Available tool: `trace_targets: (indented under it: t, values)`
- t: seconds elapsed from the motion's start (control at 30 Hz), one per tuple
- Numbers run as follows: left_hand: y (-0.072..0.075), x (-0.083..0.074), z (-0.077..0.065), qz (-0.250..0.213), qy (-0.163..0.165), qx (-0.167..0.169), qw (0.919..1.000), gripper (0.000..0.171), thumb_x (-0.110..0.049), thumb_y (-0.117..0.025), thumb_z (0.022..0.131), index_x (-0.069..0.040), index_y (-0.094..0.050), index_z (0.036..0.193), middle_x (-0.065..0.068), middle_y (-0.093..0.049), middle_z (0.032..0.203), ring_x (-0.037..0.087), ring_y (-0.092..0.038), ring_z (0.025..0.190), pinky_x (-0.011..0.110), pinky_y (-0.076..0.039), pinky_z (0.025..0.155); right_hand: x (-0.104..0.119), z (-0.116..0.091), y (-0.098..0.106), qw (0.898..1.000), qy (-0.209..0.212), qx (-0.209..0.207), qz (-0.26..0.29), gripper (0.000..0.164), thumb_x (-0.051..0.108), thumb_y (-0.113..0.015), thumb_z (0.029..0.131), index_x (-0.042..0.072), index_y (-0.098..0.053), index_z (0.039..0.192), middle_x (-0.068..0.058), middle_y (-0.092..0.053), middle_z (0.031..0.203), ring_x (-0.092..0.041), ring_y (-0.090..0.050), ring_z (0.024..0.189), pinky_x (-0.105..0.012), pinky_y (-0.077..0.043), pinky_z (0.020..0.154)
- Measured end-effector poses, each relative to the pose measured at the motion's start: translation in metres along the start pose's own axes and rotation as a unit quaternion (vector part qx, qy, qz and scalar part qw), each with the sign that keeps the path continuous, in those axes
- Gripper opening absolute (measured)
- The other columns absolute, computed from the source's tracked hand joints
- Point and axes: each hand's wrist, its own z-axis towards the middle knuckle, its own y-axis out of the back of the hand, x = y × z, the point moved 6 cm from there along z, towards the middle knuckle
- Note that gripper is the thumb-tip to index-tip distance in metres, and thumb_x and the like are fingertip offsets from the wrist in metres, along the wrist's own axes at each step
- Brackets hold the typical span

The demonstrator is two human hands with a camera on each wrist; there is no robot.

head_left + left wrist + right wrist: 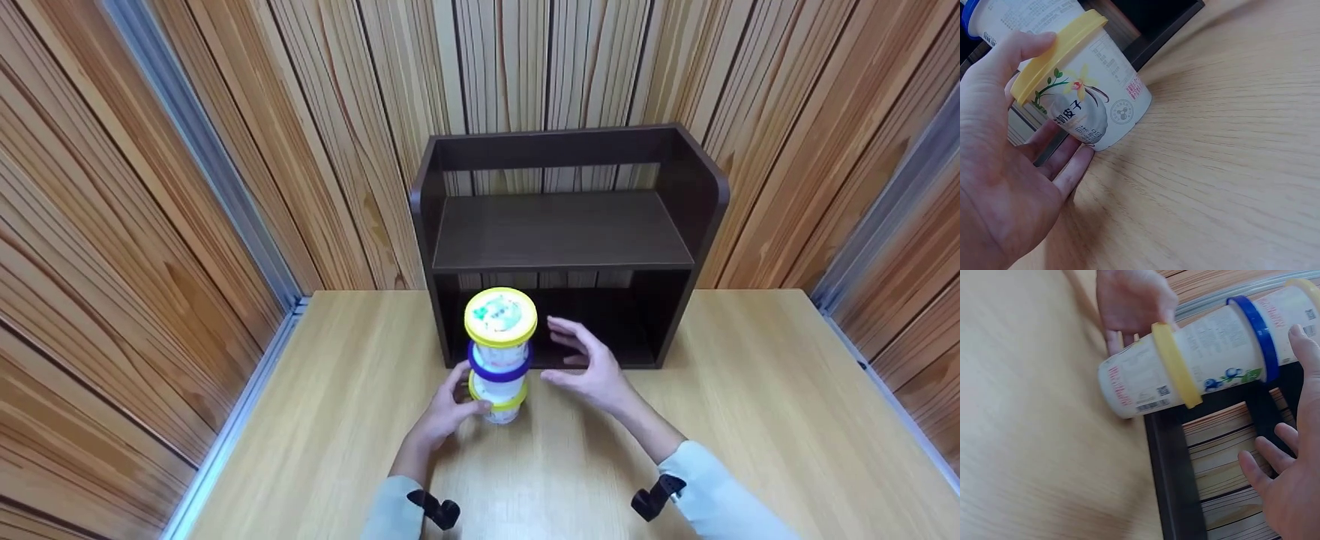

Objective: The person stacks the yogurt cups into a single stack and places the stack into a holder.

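Three white yogurt cups stand stacked on the table in front of the shelf. The top cup (501,319) has a yellow lid. The middle cup (1216,343) has a blue lid and blueberries printed on its side. At the base is the yellow-lidded bottom cup (1098,93), with a flower printed on it. My left hand (445,414) grips this bottom cup from the left, its thumb on the lid's edge and its other fingers partly hidden behind. To the right of the stack my right hand (596,375) is held apart from the cups, fingers spread and holding nothing.
A dark brown two-tier shelf (562,229) stands at the back of the wooden table (337,420), right behind the cups. Wood-grained panels (330,150) wall the back and both sides, with metal strips at the corners.
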Motion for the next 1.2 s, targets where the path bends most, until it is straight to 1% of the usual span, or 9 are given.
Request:
trace_targets:
  t: [0.1,0.2,0.33,0.37,0.63,0.77,0.9,1.0,1.2]
  values:
    - [0.000,0.000,0.000,0.000,0.002,-0.001,1.0000,0.086,-0.012,-0.079,0.096,-0.016,-0.039,0.172,0.023,-0.050,0.165,0.045,-0.054,0.153,0.068,-0.043,0.130,-0.006,-0.002,-0.005,1.000,0.004,0.015,0.001,0.089,0.005,-0.095,0.087,0.005,-0.052,0.165,-0.029,-0.053,0.169,-0.052,-0.059,0.152,-0.052,-0.061,0.109]
    - [-0.001,-0.002,0.000,-0.003,0.000,0.001,1.0000,0.085,-0.012,-0.079,0.097,-0.016,-0.040,0.172,0.024,-0.050,0.165,0.045,-0.053,0.154,0.069,-0.042,0.131,-0.013,-0.006,-0.012,0.999,0.010,0.034,0.008,0.094,0.007,-0.097,0.086,0.002,-0.048,0.166,-0.032,-0.049,0.170,-0.059,-0.056,0.151,-0.065,-0.060,0.110]
    - [-0.001,-0.003,0.000,-0.002,-0.003,0.004,1.0000,0.085,-0.012,-0.079,0.098,-0.015,-0.039,0.172,0.023,-0.049,0.166,0.046,-0.051,0.155,0.070,-0.039,0.132,-0.024,-0.011,-0.020,0.998,0.001,0.057,0.030,0.096,0.010,-0.097,0.088,0.000,-0.044,0.167,-0.033,-0.044,0.173,-0.064,-0.052,0.152,-0.080,-0.055,0.110]
    - [-0.001,-0.003,0.001,-0.002,-0.003,0.005,1.0000,0.085,-0.012,-0.080,0.098,-0.015,-0.040,0.172,0.024,-0.049,0.167,0.047,-0.050,0.156,0.071,-0.038,0.133,-0.027,-0.012,-0.022,0.998,-0.003,0.060,0.035,0.096,0.011,-0.097,0.088,0.000,-0.043,0.167,-0.033,-0.043,0.174,-0.064,-0.051,0.152,-0.080,-0.054,0.111]
    - [0.001,-0.002,0.000,-0.003,-0.004,0.007,1.0000,0.084,-0.014,-0.081,0.099,-0.017,-0.040,0.172,0.023,-0.049,0.168,0.046,-0.049,0.157,0.072,-0.035,0.133,-0.039,-0.016,-0.038,0.994,-0.024,0.088,0.056,0.099,0.010,-0.096,0.088,-0.003,-0.040,0.168,-0.035,-0.041,0.174,-0.065,-0.050,0.153,-0.075,-0.056,0.114]
    - [0.001,-0.003,-0.001,0.002,-0.013,0.010,0.9999,0.084,-0.014,-0.081,0.100,-0.015,-0.039,0.172,0.024,-0.050,0.166,0.046,-0.051,0.154,0.070,-0.040,0.131,-0.044,-0.017,-0.047,0.992,-0.039,0.099,0.068,0.099,0.011,-0.096,0.089,-0.002,-0.039,0.169,-0.037,-0.044,0.170,-0.065,-0.049,0.154,-0.073,-0.055,0.116]
    - [0.001,-0.003,-0.001,0.003,-0.016,0.012,0.9998,0.084,-0.014,-0.080,0.100,-0.014,-0.038,0.173,0.025,-0.050,0.164,0.045,-0.053,0.152,0.067,-0.044,0.129,-0.049,-0.017,-0.053,0.990,-0.045,0.098,0.087,0.098,0.010,-0.096,0.090,-0.002,-0.039,0.169,-0.038,-0.047,0.163,-0.065,-0.053,0.150,-0.071,-0.057,0.115]
    - [0.001,-0.003,-0.001,0.000,-0.012,0.010,0.9999,0.086,-0.014,-0.080,0.098,-0.015,-0.038,0.173,0.024,-0.050,0.164,0.044,-0.053,0.152,0.065,-0.044,0.130,-0.054,-0.017,-0.057,0.990,-0.042,0.091,0.094,0.094,0.008,-0.095,0.090,-0.004,-0.041,0.167,-0.039,-0.049,0.160,-0.064,-0.058,0.145,-0.064,-0.061,0.113]
    - [0.001,-0.004,-0.002,0.000,-0.014,0.010,0.9999,0.084,-0.014,-0.079,0.099,-0.014,-0.038,0.173,0.025,-0.050,0.165,0.044,-0.054,0.152,0.066,-0.044,0.129,-0.063,-0.017,-0.064,0.989,-0.052,0.087,0.111,0.092,0.004,-0.093,0.090,-0.008,-0.042,0.165,-0.041,-0.049,0.160,-0.060,-0.061,0.141,-0.039,-0.067,0.106]
